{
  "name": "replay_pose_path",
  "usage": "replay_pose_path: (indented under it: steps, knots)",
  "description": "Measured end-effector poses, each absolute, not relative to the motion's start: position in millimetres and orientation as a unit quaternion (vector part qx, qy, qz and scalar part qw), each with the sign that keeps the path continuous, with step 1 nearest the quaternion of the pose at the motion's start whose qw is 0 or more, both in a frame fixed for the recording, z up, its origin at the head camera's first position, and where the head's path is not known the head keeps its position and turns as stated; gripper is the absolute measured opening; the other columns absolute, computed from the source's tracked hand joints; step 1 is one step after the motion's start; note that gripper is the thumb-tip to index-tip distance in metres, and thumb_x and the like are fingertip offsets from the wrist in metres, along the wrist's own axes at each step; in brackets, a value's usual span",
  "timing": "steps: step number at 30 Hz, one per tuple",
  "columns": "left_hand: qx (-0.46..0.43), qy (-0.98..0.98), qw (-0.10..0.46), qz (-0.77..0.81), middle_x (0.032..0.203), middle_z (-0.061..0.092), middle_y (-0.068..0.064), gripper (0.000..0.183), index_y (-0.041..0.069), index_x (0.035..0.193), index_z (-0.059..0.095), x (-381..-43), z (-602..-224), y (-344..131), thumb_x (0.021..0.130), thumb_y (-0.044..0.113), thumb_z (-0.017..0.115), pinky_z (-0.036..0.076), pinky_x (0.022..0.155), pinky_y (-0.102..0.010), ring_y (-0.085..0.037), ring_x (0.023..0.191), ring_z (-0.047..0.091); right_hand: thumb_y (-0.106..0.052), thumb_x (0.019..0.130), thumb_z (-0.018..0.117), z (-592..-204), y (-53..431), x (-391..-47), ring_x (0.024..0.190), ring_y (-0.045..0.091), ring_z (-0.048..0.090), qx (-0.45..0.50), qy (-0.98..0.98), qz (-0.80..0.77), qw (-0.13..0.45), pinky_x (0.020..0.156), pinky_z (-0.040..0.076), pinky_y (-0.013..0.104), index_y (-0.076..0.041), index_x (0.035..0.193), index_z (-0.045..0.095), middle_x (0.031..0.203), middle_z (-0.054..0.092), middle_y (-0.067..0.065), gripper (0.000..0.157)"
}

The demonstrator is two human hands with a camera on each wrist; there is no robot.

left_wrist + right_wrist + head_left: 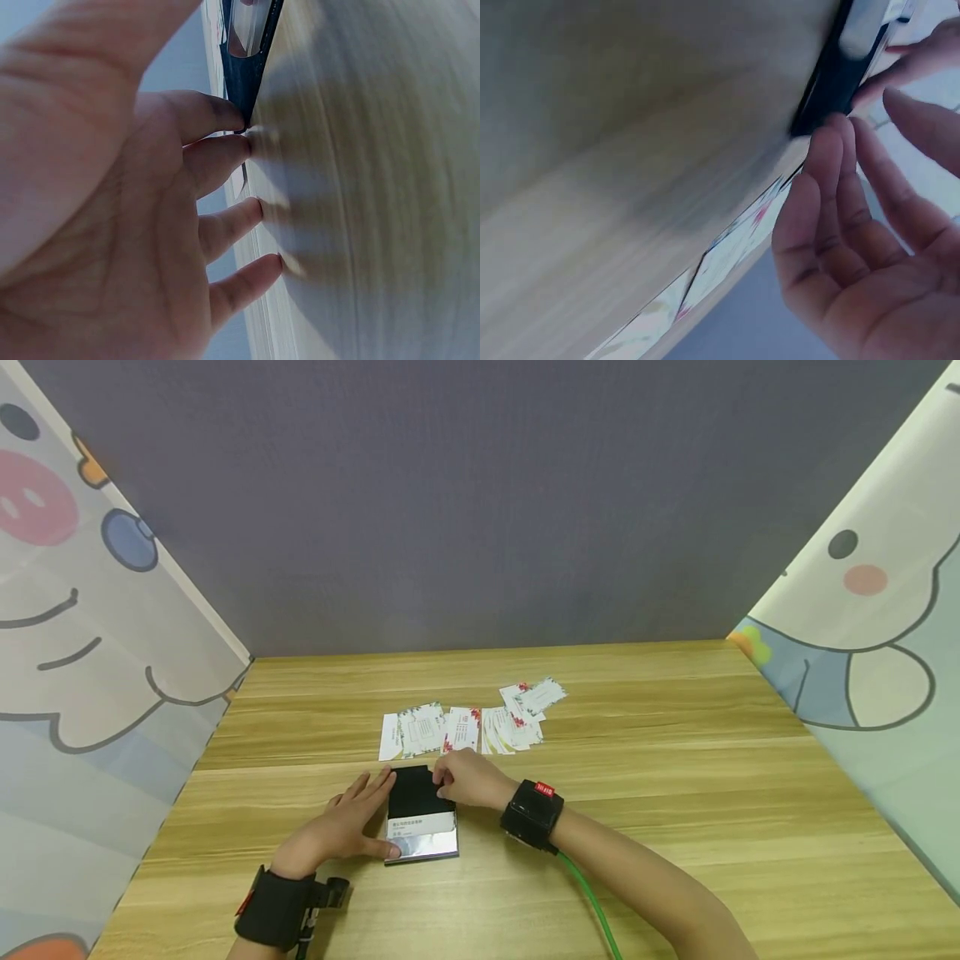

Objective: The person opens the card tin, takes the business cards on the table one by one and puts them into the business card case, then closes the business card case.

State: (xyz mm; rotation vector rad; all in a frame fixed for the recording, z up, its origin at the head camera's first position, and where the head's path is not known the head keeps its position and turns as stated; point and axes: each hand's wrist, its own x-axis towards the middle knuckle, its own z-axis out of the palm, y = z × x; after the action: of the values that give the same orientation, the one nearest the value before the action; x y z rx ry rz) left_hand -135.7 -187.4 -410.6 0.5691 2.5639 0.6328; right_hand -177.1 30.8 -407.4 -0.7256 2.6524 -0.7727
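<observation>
A flat black card case (420,793) with a silvery band lies on the table, a white card (423,825) with dark print across its front half. Along the case's left side rests my left hand (337,827), thumb at the near left corner and fingers spread forward. In the left wrist view, the left fingers (232,225) reach down to the wood beside the dark case (244,71). My right hand (472,779) is at the far right corner, fingers bent. The right wrist view has those fingertips touching the case's end (817,112), the thumb held apart.
Several printed cards (423,729) lie in an overlapping row beyond the case, with a few (540,695) farther back to the right. A grey panel (480,527) stands behind the wooden table (675,760). A green cable (588,893) trails from the right wrist band.
</observation>
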Motion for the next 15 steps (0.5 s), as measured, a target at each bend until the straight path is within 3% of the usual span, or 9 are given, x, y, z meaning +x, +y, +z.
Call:
replay_pose_path:
  steps: [9, 15]
  knots:
    - [0.204, 0.925, 0.223, 0.230, 0.153, 0.013, -0.017, 0.105, 0.002, 0.145, 0.019, -136, -411, -188, 0.068, 0.047, 0.075, 0.012, 0.098, -0.071, -0.045, 0.138, 0.005, -0.012, 0.079, 0.068, -406, 43, -202, 0.065, 0.014, 0.052, -0.146, 0.942, -0.284, 0.108, 0.056, 0.040, 0.024, -0.002, 0.099, 0.062, 0.075, 0.059, 0.004, 0.023]
    - [0.203, 0.925, 0.223, 0.230, 0.153, 0.013, -0.016, 0.106, 0.003, 0.146, 0.019, -136, -413, -189, 0.067, 0.048, 0.074, 0.011, 0.098, -0.071, -0.045, 0.138, 0.004, -0.021, 0.078, 0.071, -409, 45, -214, 0.083, 0.024, 0.060, -0.101, 0.963, -0.236, 0.074, 0.067, 0.049, 0.033, -0.001, 0.104, 0.057, 0.096, 0.063, 0.011, 0.036]
